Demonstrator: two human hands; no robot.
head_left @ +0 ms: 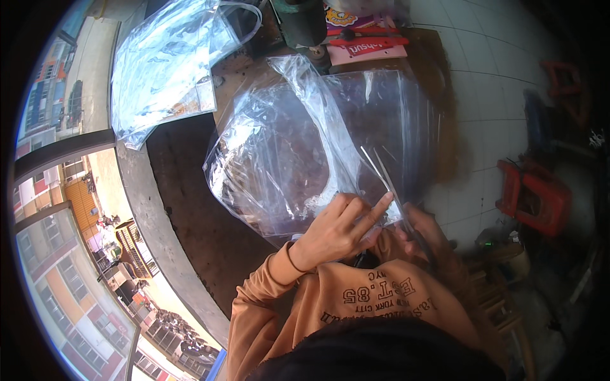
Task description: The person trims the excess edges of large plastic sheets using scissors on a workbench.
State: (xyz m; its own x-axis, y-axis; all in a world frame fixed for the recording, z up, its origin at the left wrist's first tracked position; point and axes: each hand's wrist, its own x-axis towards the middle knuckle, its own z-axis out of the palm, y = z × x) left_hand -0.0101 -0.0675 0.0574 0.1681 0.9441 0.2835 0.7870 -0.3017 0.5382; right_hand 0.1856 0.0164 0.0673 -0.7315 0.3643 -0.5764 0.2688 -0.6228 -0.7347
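Note:
A large clear plastic bag (pixel 273 152) lies spread on the table in front of me, with creases and a bright folded strip running toward my hands. My left hand (pixel 340 228) is closed at its near edge, the index finger stretched out along the plastic beside the scissors. Long-bladed scissors (pixel 385 176) point away from me over the bag, their blades slightly apart. My right hand (pixel 422 233) grips their handles, partly in shadow. Between both hands shows a small pale piece of plastic (pixel 394 211); I cannot tell whether it is cut loose.
More clear plastic bags (pixel 168 70), one with a looped handle, lie at the far left by a ledge (pixel 143 184). A dark machine part (pixel 298 22) and pink packets (pixel 368 52) are at the back. A red plastic stool (pixel 537 197) stands on the tiled floor at right.

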